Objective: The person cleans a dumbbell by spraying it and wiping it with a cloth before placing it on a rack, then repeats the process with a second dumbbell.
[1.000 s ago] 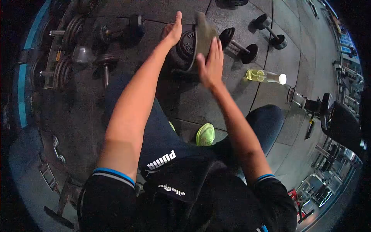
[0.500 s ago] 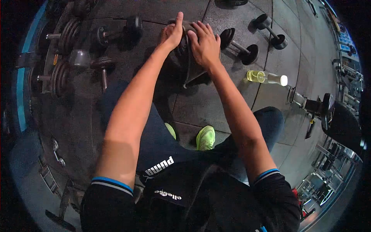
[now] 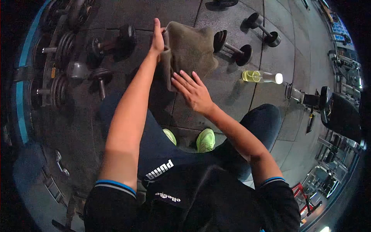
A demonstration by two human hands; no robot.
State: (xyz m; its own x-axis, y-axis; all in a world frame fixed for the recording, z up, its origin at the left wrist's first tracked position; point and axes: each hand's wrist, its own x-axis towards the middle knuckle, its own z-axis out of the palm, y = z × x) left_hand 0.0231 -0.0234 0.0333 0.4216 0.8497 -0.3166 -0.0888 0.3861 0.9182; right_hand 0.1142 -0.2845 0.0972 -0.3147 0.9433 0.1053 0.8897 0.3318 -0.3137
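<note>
A grey-brown cloth [image 3: 191,50] is spread out in front of me, with a folded flap along its left side. At that left edge is my left hand [image 3: 157,41], its thumb pointing up and its other fingers mostly hidden behind the cloth, which it appears to grip. My right hand [image 3: 194,92] lies with straight, slightly parted fingers against the cloth's lower edge. Whatever is under the cloth is hidden. Close to its right side lies a dumbbell [image 3: 234,49] on the dark floor mat.
A spray bottle of yellow liquid [image 3: 262,77] lies to the right. Further dumbbells lie at the upper right [image 3: 263,30] and left [image 3: 113,42]. Plate-loaded bars [image 3: 58,50] line the left side. A black padded bench [image 3: 342,120] is at the right, and my shoes [image 3: 205,140] are below.
The cloth has gone from bunched under both hands to spread wide. My left hand moved left with its edge; my right hand slid down toward me.
</note>
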